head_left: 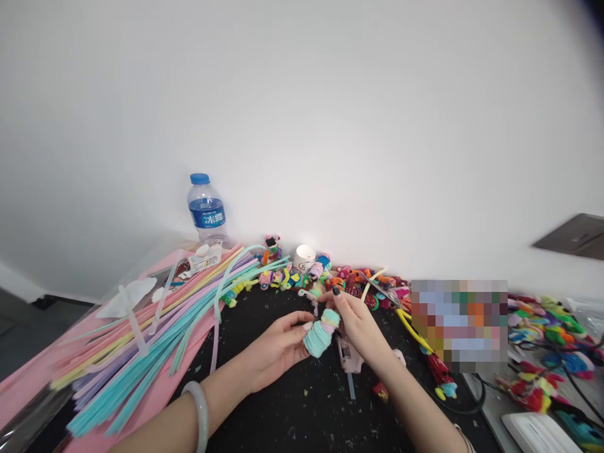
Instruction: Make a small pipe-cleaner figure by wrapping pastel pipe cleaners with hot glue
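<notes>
White wall fills the upper part of the view, and below it a black tabletop [302, 409] speckled with small scraps runs along its foot. Both hands meet near the middle of that surface around a small fuzzy figure [321, 335], wound in teal with a pale pink and teal top. The left hand [278, 346] cups its lower teal body, the grip closed around it from the left, while the right hand [356, 324] pinches the top end between curled fingers (dark polish on the nails). A pale bangle [201, 412] circles the left wrist. Just beneath the right hand lies a glue gun [349, 360] on the tabletop. To the left, a long bundle of pastel pipe cleaners [141, 340] fans across a pink sheet [155, 402]. A water bottle [206, 211] with a blue cap stands against the wall, and a row of small colourful finished figures [302, 274] lies along the wall's foot, near a white cup [304, 257].
</notes>
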The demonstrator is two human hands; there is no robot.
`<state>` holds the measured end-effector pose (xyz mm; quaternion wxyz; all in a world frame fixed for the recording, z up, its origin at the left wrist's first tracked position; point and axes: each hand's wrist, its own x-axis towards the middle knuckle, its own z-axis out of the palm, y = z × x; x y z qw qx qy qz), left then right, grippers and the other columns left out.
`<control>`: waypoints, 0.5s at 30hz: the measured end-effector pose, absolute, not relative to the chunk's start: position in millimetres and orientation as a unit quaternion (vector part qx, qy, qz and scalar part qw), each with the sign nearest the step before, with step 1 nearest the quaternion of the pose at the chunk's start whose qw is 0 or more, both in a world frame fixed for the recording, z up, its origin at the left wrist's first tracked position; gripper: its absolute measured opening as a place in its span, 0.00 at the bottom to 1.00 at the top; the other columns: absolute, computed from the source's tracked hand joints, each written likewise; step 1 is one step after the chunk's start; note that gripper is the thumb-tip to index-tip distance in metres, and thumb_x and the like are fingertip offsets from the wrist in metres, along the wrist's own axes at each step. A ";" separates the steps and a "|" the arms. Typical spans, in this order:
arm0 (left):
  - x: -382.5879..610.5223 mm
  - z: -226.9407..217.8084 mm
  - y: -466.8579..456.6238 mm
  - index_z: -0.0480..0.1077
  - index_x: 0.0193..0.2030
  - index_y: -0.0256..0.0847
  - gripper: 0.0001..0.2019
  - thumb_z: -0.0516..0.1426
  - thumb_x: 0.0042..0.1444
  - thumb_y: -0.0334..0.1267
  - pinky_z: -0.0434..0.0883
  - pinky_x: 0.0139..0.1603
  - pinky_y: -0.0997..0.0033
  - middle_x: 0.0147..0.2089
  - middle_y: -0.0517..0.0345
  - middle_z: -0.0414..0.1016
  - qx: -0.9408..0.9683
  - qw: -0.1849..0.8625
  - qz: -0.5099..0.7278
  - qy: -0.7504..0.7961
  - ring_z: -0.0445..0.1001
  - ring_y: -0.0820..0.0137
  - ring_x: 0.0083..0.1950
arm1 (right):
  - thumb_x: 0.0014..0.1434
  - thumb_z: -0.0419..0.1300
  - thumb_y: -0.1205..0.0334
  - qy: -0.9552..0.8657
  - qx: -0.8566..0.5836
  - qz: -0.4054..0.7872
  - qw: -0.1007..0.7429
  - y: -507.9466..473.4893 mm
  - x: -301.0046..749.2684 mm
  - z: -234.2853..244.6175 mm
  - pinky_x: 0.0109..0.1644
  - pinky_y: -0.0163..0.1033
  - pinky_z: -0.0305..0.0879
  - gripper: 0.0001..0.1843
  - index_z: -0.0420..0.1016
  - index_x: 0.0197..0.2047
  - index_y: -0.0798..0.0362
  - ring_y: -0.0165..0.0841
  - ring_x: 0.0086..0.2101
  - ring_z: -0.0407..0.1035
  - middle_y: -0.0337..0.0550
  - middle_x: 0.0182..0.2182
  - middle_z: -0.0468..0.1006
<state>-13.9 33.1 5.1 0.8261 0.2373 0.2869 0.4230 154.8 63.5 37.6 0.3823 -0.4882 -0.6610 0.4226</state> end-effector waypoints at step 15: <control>-12.0 2.9 33.3 0.73 0.40 0.32 0.17 0.67 0.42 0.33 0.66 0.41 0.71 0.37 0.55 0.74 0.466 0.700 0.400 0.364 0.70 0.70 0.38 | 0.55 0.60 0.57 -0.652 -0.411 0.509 0.383 59.0 159.5 30.1 0.31 0.32 0.58 0.10 0.68 0.33 0.55 0.28 0.26 0.62 0.36 0.25 0.69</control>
